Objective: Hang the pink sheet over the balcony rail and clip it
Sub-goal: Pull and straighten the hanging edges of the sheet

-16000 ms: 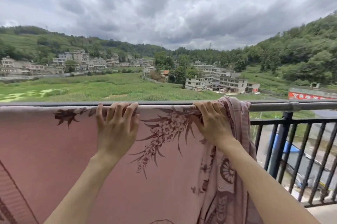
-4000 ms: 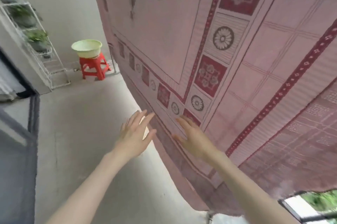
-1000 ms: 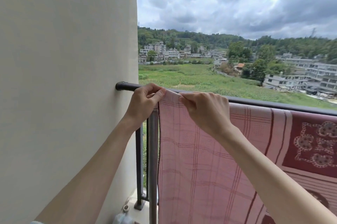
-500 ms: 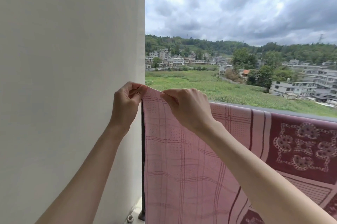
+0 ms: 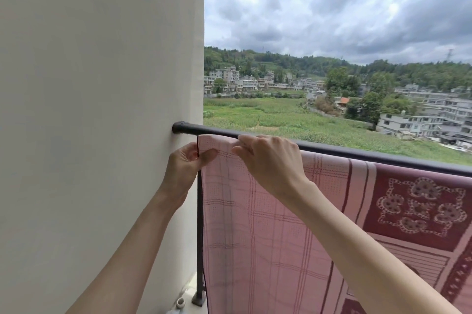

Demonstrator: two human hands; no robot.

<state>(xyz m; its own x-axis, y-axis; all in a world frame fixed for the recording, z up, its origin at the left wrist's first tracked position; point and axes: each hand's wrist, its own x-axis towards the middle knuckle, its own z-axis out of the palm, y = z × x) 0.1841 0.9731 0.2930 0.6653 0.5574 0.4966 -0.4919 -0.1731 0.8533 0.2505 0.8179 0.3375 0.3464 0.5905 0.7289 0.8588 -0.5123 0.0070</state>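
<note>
The pink sheet (image 5: 268,232) already hangs over the balcony rail (image 5: 357,152), its end edge close to where the rail meets the wall (image 5: 102,134). The left hand (image 5: 184,170) pinches that edge just below the rail; the right hand (image 5: 270,160) pinches the fold at the rail. Clipping remains (no clip visible).

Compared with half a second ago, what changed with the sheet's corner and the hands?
The corner of the pink sheet came down from above the balcony rail to just below it, and both hands came down with it. Unchanged: left hand pinches the side edge, right hand the top edge; no clip is visible.
</note>
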